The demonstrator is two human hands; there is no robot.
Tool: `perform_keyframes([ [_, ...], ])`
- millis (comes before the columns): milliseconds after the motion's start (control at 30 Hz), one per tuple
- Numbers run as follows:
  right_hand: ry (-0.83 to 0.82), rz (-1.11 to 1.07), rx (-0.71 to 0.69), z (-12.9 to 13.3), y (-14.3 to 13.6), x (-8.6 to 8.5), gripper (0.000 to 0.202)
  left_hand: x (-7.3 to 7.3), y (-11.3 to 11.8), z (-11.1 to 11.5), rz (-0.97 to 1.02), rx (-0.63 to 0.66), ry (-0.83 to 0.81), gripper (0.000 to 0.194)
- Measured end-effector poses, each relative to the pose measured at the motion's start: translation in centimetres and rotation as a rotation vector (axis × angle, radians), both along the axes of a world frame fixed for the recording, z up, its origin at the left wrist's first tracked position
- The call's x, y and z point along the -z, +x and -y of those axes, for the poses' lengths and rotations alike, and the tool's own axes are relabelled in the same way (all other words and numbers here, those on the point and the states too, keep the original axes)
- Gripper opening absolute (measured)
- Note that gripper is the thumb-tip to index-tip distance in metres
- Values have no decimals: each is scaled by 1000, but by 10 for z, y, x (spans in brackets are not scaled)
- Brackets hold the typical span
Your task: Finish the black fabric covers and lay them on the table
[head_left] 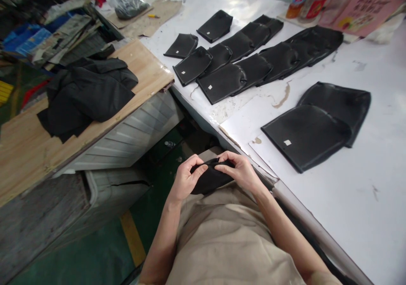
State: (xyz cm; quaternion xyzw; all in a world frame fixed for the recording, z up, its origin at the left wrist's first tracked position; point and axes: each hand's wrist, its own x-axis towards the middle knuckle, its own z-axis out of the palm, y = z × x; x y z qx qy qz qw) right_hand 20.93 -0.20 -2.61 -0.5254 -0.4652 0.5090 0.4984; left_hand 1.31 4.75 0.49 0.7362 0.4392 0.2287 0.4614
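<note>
A piece of black leather-like material (207, 181) lies in my lap, with its upper edge raised between my hands. My left hand (187, 177) pinches that edge between thumb and fingers. On the other side, my right hand (236, 168) grips the same edge in a similar pinch, a short gap away. On the white table to my right sit two overlapping black pouch-like pieces (309, 135), the front one bearing a small white sticker. Farther back, overlapping rows of several similar black pieces (222, 82) stretch across the table.
A heap of dark cloth-like material (91, 92) rests on the wooden board (149, 65) at left. Bottles (312, 4) and a pink box (364, 12) stand at the table's back right. A clear bag (127, 1) sits at the back. The white table's edge (250, 154) runs close to my right arm.
</note>
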Motion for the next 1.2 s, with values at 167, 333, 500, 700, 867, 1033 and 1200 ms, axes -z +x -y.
perform_keyframes([
  [167,-16,-18,7,2,-2,4,23,-1,1,3,-120,16,161,19],
  [333,-33,-103,-34,2,-6,9,23,1,8,9,-230,53,244,15],
  [500,-40,-145,-61,4,-8,8,23,6,11,8,-106,-6,66,23],
  [700,34,-60,-26,6,-10,10,26,11,12,7,10,-63,-116,32],
  [867,73,-14,-15,8,-10,10,26,14,13,8,50,-57,-276,32],
  [1033,109,56,-71,15,-9,5,25,19,11,6,60,-88,-282,36],
  [1200,10,21,-40,20,-11,8,39,21,13,5,96,-130,-370,37],
])
